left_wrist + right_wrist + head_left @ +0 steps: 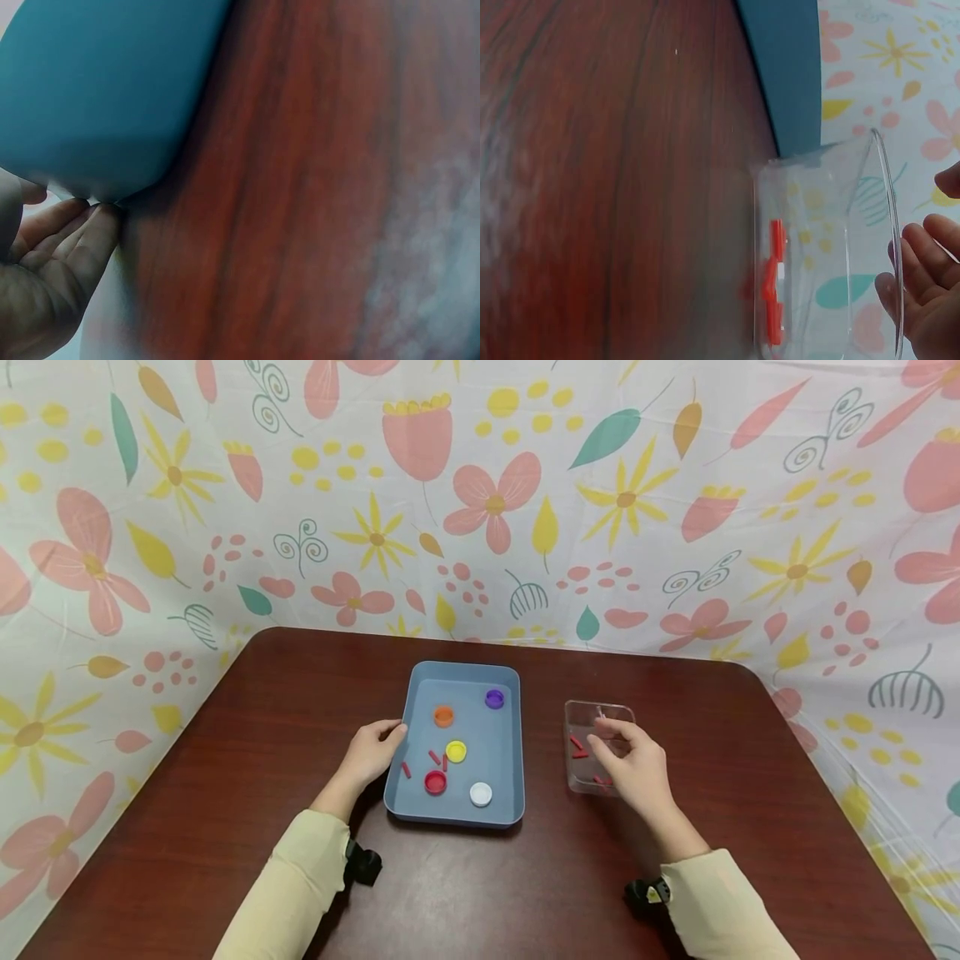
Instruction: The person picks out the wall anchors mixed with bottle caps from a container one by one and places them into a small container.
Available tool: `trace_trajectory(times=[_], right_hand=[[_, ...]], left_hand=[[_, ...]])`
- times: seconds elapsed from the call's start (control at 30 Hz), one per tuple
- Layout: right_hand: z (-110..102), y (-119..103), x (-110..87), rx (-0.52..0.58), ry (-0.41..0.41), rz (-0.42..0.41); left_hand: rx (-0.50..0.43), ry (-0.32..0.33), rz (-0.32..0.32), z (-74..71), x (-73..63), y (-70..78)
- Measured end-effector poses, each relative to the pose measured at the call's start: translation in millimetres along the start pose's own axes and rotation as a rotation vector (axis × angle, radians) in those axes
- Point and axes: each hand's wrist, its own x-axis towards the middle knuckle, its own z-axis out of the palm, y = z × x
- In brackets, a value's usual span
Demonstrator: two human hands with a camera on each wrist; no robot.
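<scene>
My left hand [367,753] holds the left rim of a blue tray [412,806], thumb at the rim; the left wrist view shows its fingers against the tray's outer side. Inside the tray are small round caps: orange [443,717], purple [494,698], yellow [456,752], red [435,782] and white [481,794]. Several short red sticks [434,757] lie near the red cap. Over a clear plastic box [576,783] hovers my right hand [637,768], thumb and fingers apart, with nothing visible between them. Red sticks [772,292] and a whitish piece [600,712] are in that box.
A dark brown wooden table [480,893] carries both containers, the box standing to the right of the tray. Behind and beside the table hangs a white cloth [480,593] printed with flowers and leaves.
</scene>
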Motion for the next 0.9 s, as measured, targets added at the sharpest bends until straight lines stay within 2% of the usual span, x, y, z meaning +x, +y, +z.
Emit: trace_trajectory(times=[0.17,0.43,0.9], right_hand=[[5.3,-6.7,0.0,0.05,-0.033,0.018],[15.1,-17.8,-0.1,0.152,-0.051,0.001],[43.3,-33.3,-2.1,0.13,-0.085,-0.117]], left_hand=[[0.003,0.0,0.006,-0.3,-0.9,2.2],[-0.006,0.0,0.007,-0.6,-1.7,2.8],[-0.014,0.001,0.018,-0.6,-1.1,1.6]])
